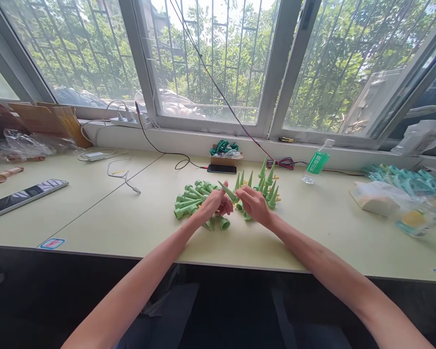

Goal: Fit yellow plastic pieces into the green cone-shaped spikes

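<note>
Between my two hands is a green plastic watering spike, its pointed tip aimed up and to the left. My left hand is closed round its side. The fingers of my right hand pinch at its wide end, and whatever small part they hold there is hidden. On the left lies a fanned pile of similar green spikes, their threaded open ends outward. One loose spike shows its round opening near my left wrist. To the right, several spikes stand point up, with small yellow pieces sticking out near their bases.
Behind the spikes are a small box of green material and a black phone. A water bottle stands back right, near coiled cable. Tissues lie right; a tablet and white cable lie left.
</note>
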Action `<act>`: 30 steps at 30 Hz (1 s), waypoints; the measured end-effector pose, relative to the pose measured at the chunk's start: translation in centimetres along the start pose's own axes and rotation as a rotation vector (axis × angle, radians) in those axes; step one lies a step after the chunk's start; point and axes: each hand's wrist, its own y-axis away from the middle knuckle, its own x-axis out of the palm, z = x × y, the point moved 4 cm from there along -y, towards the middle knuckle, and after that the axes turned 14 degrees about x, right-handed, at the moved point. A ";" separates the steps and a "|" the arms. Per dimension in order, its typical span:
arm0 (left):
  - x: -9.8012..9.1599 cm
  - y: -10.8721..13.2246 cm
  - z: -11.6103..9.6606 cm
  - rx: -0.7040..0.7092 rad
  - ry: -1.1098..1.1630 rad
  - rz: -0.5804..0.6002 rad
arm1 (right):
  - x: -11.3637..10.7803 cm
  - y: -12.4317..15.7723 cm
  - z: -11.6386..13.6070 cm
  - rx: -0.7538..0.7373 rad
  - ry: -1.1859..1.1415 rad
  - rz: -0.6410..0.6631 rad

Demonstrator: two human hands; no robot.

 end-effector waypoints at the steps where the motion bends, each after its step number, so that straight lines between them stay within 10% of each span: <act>1: 0.0 0.0 0.1 0.000 0.009 0.000 | 0.0 0.0 0.0 0.000 -0.002 -0.001; 30: -0.3 0.0 -0.4 0.151 -0.084 -0.009 | -0.4 -0.4 -0.3 0.078 -0.124 -0.082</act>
